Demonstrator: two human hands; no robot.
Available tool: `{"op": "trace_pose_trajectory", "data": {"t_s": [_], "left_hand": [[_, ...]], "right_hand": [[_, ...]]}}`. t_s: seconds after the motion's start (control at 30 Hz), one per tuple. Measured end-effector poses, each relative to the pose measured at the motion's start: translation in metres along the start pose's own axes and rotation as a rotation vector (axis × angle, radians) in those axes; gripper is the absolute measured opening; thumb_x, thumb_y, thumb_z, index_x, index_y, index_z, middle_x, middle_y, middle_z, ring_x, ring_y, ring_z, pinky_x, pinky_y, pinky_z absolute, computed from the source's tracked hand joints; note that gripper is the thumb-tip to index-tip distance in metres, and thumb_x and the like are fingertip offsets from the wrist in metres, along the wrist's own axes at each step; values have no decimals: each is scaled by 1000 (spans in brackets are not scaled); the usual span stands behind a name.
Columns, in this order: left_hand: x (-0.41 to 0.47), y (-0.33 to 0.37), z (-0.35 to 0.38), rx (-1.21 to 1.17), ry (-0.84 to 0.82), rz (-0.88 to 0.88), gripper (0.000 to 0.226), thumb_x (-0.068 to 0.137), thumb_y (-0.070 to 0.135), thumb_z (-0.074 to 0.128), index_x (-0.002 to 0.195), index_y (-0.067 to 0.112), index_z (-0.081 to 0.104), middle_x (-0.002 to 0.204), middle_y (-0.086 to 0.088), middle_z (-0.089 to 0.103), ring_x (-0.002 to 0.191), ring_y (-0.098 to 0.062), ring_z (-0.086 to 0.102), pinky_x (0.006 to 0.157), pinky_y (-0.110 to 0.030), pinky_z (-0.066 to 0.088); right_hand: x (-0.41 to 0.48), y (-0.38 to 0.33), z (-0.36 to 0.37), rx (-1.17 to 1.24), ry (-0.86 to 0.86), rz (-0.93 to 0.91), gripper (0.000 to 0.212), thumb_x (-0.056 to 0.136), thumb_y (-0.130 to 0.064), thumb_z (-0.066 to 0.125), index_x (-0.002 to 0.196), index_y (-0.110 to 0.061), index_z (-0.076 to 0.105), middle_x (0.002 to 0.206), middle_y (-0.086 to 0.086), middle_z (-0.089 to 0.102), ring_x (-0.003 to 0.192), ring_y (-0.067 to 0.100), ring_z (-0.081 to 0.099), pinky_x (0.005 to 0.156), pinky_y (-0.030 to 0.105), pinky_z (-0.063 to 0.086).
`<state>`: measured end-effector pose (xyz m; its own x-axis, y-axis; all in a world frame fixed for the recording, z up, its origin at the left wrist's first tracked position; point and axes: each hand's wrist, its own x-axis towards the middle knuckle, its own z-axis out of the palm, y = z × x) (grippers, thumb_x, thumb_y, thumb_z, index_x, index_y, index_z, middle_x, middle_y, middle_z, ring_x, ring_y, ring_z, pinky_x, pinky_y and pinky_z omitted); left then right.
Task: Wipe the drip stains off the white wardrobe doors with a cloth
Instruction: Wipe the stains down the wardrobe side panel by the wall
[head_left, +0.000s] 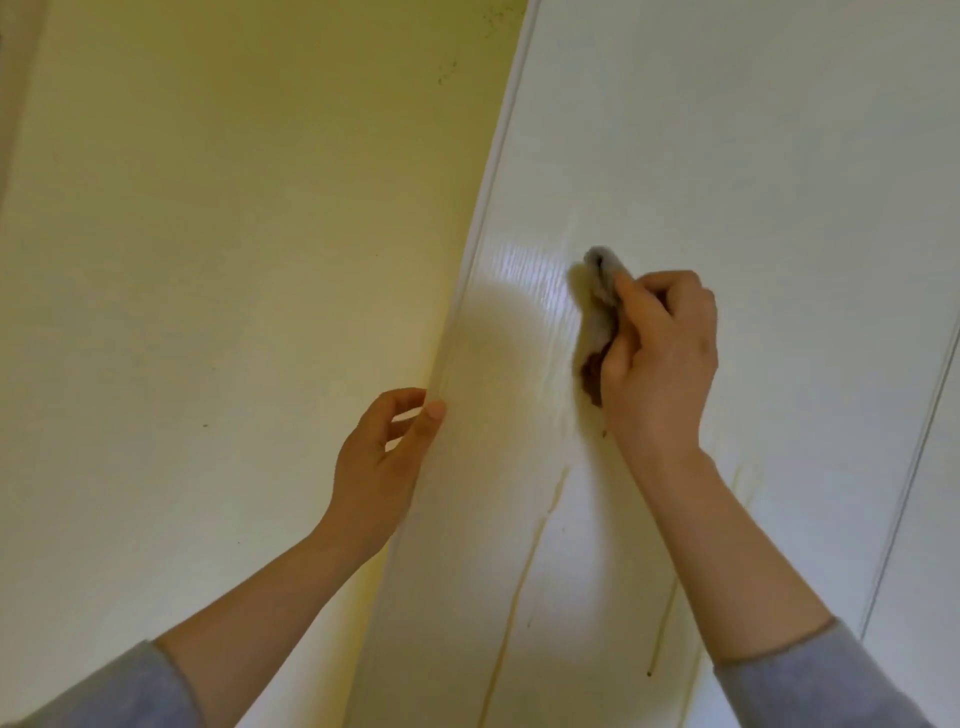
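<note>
1. Two hands are on the door (727, 156). The right hand (660, 358) has its fingers (641, 304) closed round a bunched grey cloth (600, 306), pressed to the panel near its middle. The left hand (384, 457), at 8 o'clock from the cloth, pinches the door's edge, thumb in front.
2. Yellowish drips (519, 587) run down at 6 o'clock from the cloth: one long streak and a shorter one ending in a dark dot.
3. Risk: the cloth's lower end looks brown and soiled, so it may smear dirt back onto the white. A hard push could also swing the door if the left hand slips.
4. The surface is glossy white, with a wet sheen at 9 o'clock from the cloth. A second door (935, 519) sits at 3 o'clock. The yellow wall (208, 208) fills 9 o'clock.
</note>
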<state>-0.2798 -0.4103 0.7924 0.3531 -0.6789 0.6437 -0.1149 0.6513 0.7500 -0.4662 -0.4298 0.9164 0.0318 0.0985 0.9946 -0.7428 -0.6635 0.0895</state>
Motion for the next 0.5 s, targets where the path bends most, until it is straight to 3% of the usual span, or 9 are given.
{"op": "trace_pose_trajectory", "data": {"t_s": [0.1, 0.23, 0.37, 0.43, 0.5], "left_hand": [[1, 0, 8, 37, 34, 13, 64, 67, 80, 46, 118, 43, 58, 121, 21, 59, 99, 14, 57, 68, -5, 46], [3, 3, 17, 70, 56, 36, 57, 75, 72, 50, 125, 45, 53, 117, 21, 50, 91, 25, 51, 67, 4, 38], [9, 8, 19, 180, 49, -4, 60, 71, 81, 57, 120, 47, 52, 114, 15, 47, 89, 10, 53, 62, -4, 41], [15, 8, 20, 249, 24, 1, 69, 59, 86, 49, 116, 47, 54, 112, 12, 48, 92, 5, 52, 66, -8, 37], [19, 5, 22, 272, -12, 6, 67, 59, 86, 45, 113, 49, 55, 113, 8, 52, 98, -1, 52, 72, -15, 38]], "right_hand": [[-7, 6, 11, -5, -40, -68, 42, 91, -14, 39, 119, -11, 71, 94, 11, 60, 85, 25, 50, 68, 39, 45], [-69, 4, 9, 38, -148, -246, 38, 102, -12, 37, 115, -13, 73, 93, 11, 63, 83, 28, 55, 71, 35, 45], [-118, 3, -1, 43, -234, -306, 32, 101, -15, 45, 107, -6, 75, 98, 3, 58, 84, 21, 53, 74, 29, 42], [-110, 4, -8, 53, -244, -312, 33, 102, -16, 43, 107, -7, 75, 98, 4, 60, 84, 23, 54, 72, 30, 45], [-86, 7, -18, 37, -191, -273, 33, 90, -10, 48, 111, -9, 73, 98, 6, 61, 87, 24, 52, 74, 29, 43]]}}
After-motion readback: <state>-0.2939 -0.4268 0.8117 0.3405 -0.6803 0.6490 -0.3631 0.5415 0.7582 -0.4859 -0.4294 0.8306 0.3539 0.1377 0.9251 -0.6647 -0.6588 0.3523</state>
